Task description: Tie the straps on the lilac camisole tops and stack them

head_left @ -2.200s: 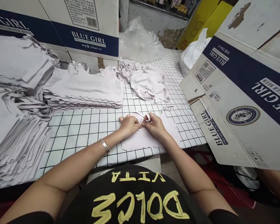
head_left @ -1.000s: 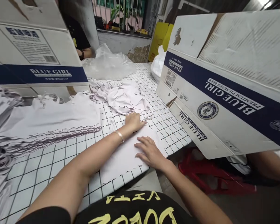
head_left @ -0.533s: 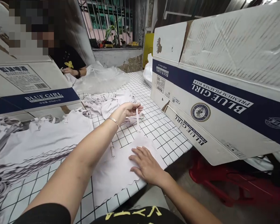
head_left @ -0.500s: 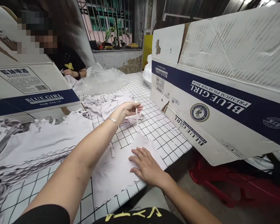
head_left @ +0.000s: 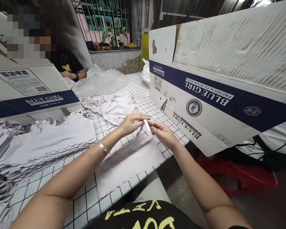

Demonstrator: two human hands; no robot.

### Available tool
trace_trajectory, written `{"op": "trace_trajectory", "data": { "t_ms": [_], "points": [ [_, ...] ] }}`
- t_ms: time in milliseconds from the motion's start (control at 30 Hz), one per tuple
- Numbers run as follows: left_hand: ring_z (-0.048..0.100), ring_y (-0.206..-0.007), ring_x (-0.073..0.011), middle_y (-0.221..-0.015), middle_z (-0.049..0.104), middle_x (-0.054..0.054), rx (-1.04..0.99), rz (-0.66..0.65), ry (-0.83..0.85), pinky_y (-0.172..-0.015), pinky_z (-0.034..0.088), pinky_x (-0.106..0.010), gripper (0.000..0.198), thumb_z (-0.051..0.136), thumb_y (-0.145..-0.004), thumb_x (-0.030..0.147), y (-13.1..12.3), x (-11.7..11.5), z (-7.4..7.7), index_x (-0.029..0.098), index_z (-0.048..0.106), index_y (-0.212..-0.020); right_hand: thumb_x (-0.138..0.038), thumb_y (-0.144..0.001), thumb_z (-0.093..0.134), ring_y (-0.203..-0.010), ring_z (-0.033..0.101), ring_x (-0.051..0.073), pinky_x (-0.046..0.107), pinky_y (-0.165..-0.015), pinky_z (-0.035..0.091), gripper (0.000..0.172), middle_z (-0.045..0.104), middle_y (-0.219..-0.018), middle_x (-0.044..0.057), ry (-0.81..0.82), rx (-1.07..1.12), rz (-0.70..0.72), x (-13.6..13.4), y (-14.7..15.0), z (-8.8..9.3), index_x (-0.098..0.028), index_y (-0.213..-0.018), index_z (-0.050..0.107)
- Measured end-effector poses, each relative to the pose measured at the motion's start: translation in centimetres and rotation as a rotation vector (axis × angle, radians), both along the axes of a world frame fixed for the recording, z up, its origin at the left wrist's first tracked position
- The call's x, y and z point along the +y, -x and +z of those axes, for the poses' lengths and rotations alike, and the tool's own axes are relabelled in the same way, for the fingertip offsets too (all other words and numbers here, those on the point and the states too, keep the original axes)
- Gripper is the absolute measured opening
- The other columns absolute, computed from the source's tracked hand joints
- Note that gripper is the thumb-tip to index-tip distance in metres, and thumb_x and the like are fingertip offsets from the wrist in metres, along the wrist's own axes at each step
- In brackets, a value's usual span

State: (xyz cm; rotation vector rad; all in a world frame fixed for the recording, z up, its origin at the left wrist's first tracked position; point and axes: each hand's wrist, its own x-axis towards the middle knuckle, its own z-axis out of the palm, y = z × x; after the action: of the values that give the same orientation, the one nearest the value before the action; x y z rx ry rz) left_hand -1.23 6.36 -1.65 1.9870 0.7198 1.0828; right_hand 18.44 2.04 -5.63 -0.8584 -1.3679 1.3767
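A pale lilac camisole [head_left: 131, 162] lies flat on the table in front of me, its wavy lower edge towards me. My left hand [head_left: 134, 123] is closed in a pinch on its thin strap [head_left: 147, 126], lifted above the cloth. Facing it, my right hand [head_left: 164, 134] pinches the same strap near its folded end, fingertips almost meeting those of the left. Just beyond my left hand is a crumpled heap of the same pale cloth [head_left: 118, 106].
Stacked camisoles [head_left: 52, 140] lie on the left of the checked table [head_left: 85, 197]. Large beer cartons stand at the left [head_left: 33, 82] and right [head_left: 209, 79]. A clear plastic bag [head_left: 102, 81] sits behind. Across the table is another person's hand [head_left: 68, 74]. A red stool [head_left: 238, 175] stands lower right.
My right hand has left the flat cloth and risen to the strap beside my left hand. The left hand has come slightly lower and nearer with the strap.
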Motion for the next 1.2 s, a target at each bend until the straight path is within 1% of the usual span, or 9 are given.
{"op": "trace_trajectory", "data": {
  "t_ms": [233, 333, 433, 500, 633, 733, 900, 1067, 1200],
  "points": [
    [0.063, -0.106, -0.0204, -0.108, 0.071, -0.006, 0.100, 0.067, 0.177, -0.095, 0.048, -0.030, 0.018, 0.062, -0.079, 0.019, -0.1, -1.0, 0.2, 0.019, 0.077, -0.089, -0.038, -0.074, 0.075, -0.059, 0.052, 0.008, 0.023, -0.054, 0.041, 0.025, 0.061, -0.073, 0.002, 0.220, -0.043, 0.335, 0.9, 0.4, 2.1, -0.014, -0.081, 0.071],
    [0.061, -0.105, -0.0201, -0.113, 0.068, -0.005, 0.194, 0.148, 0.181, -0.093, 0.047, -0.030, 0.024, 0.059, -0.079, 0.018, 0.2, -0.8, -0.2, 0.020, 0.074, -0.097, -0.033, -0.068, 0.081, -0.057, 0.055, 0.008, 0.021, -0.052, 0.042, 0.025, 0.064, -0.071, 0.002, 0.293, -0.072, 0.323, 1.1, 0.7, 1.8, -0.013, -0.077, 0.069],
    [0.058, -0.103, -0.0234, -0.110, 0.067, -0.007, 0.416, 0.427, 0.109, -0.092, 0.041, -0.037, 0.024, 0.061, -0.079, 0.020, 0.9, -2.0, -1.7, 0.020, 0.069, -0.102, -0.030, -0.063, 0.084, -0.060, 0.059, 0.009, 0.020, -0.054, 0.045, 0.028, 0.067, -0.072, 0.003, 0.420, -0.033, 0.239, 1.6, 0.8, 0.9, -0.015, -0.079, 0.068],
    [0.056, -0.100, -0.0269, -0.101, 0.067, -0.008, 0.608, 0.542, 0.100, -0.092, 0.035, -0.044, 0.015, 0.062, -0.081, 0.027, 1.4, -3.7, -3.4, 0.020, 0.067, -0.093, -0.029, -0.061, 0.085, -0.064, 0.061, 0.010, 0.020, -0.055, 0.045, 0.028, 0.069, -0.075, 0.003, 0.473, 0.007, 0.187, 1.9, 0.8, 0.2, -0.016, -0.077, 0.067],
    [0.051, -0.099, -0.0300, -0.094, 0.066, -0.008, 0.791, 0.469, 0.169, -0.090, 0.028, -0.047, 0.026, 0.063, -0.081, 0.045, 1.7, -7.7, -6.9, 0.019, 0.061, -0.084, -0.026, -0.059, 0.085, -0.060, 0.054, 0.005, 0.017, -0.050, 0.038, 0.023, 0.065, -0.074, -0.001, 0.398, 0.003, 0.111, 2.4, 0.7, -0.9, -0.016, -0.072, 0.069],
    [0.049, -0.101, -0.0300, -0.096, 0.064, -0.008, 0.792, 0.466, 0.221, -0.089, 0.028, -0.045, 0.027, 0.068, -0.078, 0.043, 1.4, -8.9, -8.2, 0.020, 0.059, -0.087, -0.025, -0.059, 0.085, -0.061, 0.054, 0.006, 0.019, -0.050, 0.037, 0.023, 0.065, -0.071, -0.001, 0.353, -0.091, 0.083, 2.4, 0.9, -1.4, -0.015, -0.073, 0.070],
    [0.050, -0.102, -0.0281, -0.099, 0.063, -0.006, 0.754, 0.431, 0.351, -0.087, 0.029, -0.043, 0.015, 0.066, -0.079, 0.033, 1.1, -8.3, -8.4, 0.021, 0.057, -0.082, -0.027, -0.057, 0.085, -0.072, 0.063, 0.013, 0.022, -0.058, 0.045, 0.027, 0.066, -0.072, 0.001, 0.391, -0.139, 0.105, 2.1, 1.7, -2.1, -0.016, -0.076, 0.070],
    [0.054, -0.099, -0.0305, -0.095, 0.066, -0.007, 0.747, 0.447, 0.401, -0.090, 0.029, -0.046, 0.032, 0.068, -0.075, 0.039, 1.0, -7.9, -8.1, 0.021, 0.056, -0.099, -0.026, -0.055, 0.086, -0.070, 0.064, 0.012, 0.022, -0.060, 0.049, 0.029, 0.067, -0.073, 0.000, 0.404, -0.099, 0.075, 1.8, 2.3, -2.7, -0.017, -0.076, 0.068],
    [0.056, -0.097, -0.0299, -0.097, 0.063, -0.008, 0.794, 0.432, 0.397, -0.090, 0.029, -0.046, 0.016, 0.065, -0.076, 0.036, 1.2, -7.9, -8.1, 0.020, 0.061, -0.079, -0.025, -0.055, 0.086, -0.072, 0.066, 0.013, 0.027, -0.069, 0.054, 0.033, 0.068, -0.074, 0.001, 0.477, -0.085, 0.040, 1.5, 2.7, -2.9, -0.017, -0.083, 0.070]
  ]
}}
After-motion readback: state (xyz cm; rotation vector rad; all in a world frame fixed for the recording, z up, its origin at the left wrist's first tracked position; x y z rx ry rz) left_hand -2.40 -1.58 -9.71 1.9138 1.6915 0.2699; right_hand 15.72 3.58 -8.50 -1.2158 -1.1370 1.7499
